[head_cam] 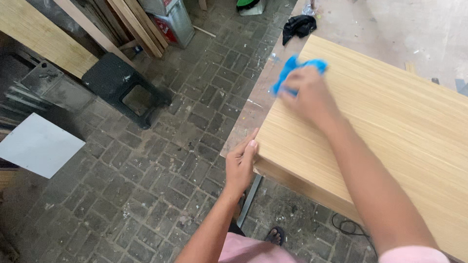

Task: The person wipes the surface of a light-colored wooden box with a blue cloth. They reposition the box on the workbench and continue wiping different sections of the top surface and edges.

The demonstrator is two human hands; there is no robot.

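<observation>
Overhead: right hand (308, 97) clenched around blue cloth (297, 70), pressing it onto top of pale wood-grain panel (390, 126) near far left edge; hand blurred. Left hand (241, 163) grips panel's near left corner, thumb on top, fingers along side. Black stool (124, 90) on brick floor (161, 195), well apart. Dark rag (298, 25) beyond panel.

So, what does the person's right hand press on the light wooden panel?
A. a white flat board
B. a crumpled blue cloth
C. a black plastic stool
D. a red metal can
B: the right hand grips a crumpled blue cloth on the light wooden panel, while the left hand holds the panel's near corner.
</observation>
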